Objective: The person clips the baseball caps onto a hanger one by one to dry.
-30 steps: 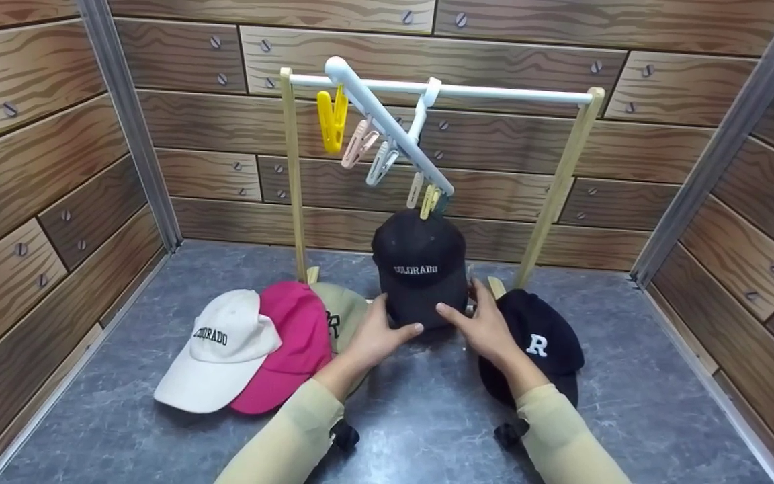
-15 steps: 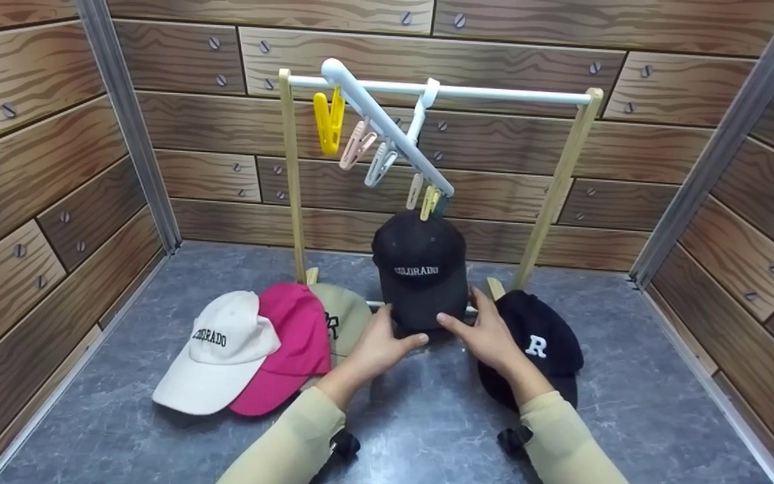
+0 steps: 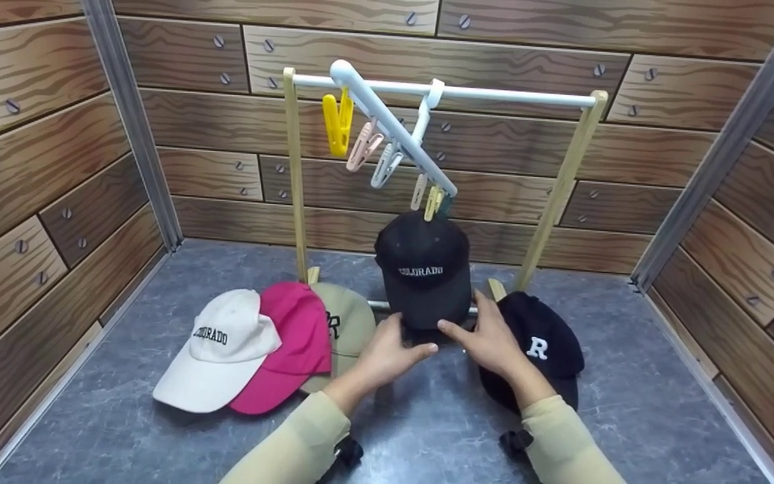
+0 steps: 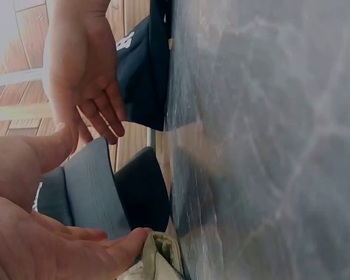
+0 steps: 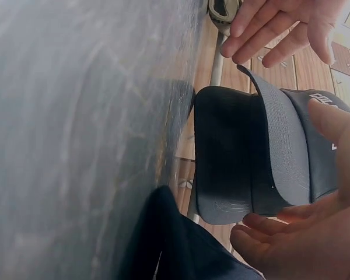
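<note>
A black baseball cap (image 3: 425, 272) lettered COLORADO hangs upright, its crown under a pale yellow clothespin (image 3: 433, 203) at the low end of a white clip hanger (image 3: 394, 124). My left hand (image 3: 387, 353) is below the cap's left side, fingers spread and nothing held. At the brim's right edge is my right hand (image 3: 491, 339), thumb in front and fingers beside it. In the right wrist view those fingers (image 5: 262, 230) lie loosely near the cap's edge; whether they touch cannot be told. Black cap with R (image 3: 538, 346) lies by the right forearm.
The hanger hooks over the white bar (image 3: 514, 94) of a wooden-post rack (image 3: 565, 188) and tilts. More clothespins, including a yellow one (image 3: 338, 124), hang along it. White (image 3: 216, 349), pink (image 3: 293, 343) and olive (image 3: 353, 323) caps overlap on the grey tabletop (image 3: 427, 430) at left.
My left hand has moved down and slightly right, away from the hanging cap's side. My right hand has dropped slightly beside the brim. The cap stays hanging with little movement.
</note>
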A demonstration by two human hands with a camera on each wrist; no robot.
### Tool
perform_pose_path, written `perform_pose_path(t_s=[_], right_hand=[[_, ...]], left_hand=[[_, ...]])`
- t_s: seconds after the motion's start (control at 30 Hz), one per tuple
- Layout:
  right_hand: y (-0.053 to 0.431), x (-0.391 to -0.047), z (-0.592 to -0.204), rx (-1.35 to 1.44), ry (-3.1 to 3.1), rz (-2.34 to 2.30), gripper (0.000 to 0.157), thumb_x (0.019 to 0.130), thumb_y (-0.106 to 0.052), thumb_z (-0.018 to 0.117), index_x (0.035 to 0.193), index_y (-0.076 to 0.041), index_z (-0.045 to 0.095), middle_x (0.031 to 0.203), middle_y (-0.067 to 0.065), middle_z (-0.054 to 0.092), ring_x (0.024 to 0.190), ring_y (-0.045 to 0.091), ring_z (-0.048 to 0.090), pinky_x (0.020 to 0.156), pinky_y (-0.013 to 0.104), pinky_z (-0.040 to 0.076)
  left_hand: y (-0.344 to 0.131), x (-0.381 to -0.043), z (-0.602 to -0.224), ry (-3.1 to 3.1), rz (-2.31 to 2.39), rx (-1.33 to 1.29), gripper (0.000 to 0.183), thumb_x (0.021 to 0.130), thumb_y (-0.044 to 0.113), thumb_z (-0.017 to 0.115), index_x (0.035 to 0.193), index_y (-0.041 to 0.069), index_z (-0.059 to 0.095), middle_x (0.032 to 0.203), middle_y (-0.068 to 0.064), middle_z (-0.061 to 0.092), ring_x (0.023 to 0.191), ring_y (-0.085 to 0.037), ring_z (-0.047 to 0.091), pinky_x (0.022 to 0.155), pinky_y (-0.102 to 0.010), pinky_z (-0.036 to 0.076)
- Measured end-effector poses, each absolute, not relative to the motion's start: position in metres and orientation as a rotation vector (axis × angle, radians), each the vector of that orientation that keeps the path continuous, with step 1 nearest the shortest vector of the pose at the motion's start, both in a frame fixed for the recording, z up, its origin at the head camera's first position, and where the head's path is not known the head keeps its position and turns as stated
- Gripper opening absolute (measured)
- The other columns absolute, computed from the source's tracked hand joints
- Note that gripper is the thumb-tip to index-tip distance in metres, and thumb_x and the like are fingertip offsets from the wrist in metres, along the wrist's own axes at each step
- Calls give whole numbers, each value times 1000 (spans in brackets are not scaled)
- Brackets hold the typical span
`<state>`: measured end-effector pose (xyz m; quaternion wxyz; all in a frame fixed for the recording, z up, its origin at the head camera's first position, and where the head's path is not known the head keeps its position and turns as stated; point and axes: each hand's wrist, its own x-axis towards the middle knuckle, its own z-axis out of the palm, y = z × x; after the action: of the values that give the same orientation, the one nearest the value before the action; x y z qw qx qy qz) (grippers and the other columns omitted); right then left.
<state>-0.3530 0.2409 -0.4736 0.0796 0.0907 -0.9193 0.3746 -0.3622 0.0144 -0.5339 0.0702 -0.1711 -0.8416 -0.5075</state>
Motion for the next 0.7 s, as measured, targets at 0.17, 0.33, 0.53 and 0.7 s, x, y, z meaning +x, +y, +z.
perform_pose_path(t_s=[0.17, 0.33, 0.53, 0.7], right_hand=[[242, -351, -473, 261, -2778, 1095, 107, 101, -53, 80, 170, 11, 27, 171, 39, 30, 158, 54, 35, 125, 67, 33], [244, -349, -471, 220, -2815, 1078, 110, 101, -60, 77, 171, 9, 26, 174, 39, 26, 161, 55, 29, 127, 69, 30], [248, -346, -466, 211, -2772, 1055, 105, 101, -55, 79, 169, 9, 30, 172, 37, 30, 157, 54, 36, 125, 67, 34], [254, -344, -461, 211, -2734, 1032, 100, 102, -52, 80, 168, 8, 35, 168, 35, 39, 154, 52, 42, 123, 67, 37]], left_hand=[[13, -336, -506, -2548, -1542, -588, 79, 93, 38, 91, 144, -14, 59, 135, -34, 67, 128, -46, 67, 112, -58, 52], [22, -340, -518, -2697, -1497, -505, 99, 93, 50, 88, 155, -17, 48, 150, -38, 57, 141, -49, 57, 119, -59, 46], [34, -344, -526, -2771, -1448, -504, 104, 96, 53, 85, 161, -15, 42, 160, -37, 50, 150, -47, 51, 124, -56, 42], [37, -315, -489, -2776, -1496, -540, 101, 98, 50, 85, 161, -16, 41, 162, -37, 47, 153, -47, 47, 125, -56, 40]])
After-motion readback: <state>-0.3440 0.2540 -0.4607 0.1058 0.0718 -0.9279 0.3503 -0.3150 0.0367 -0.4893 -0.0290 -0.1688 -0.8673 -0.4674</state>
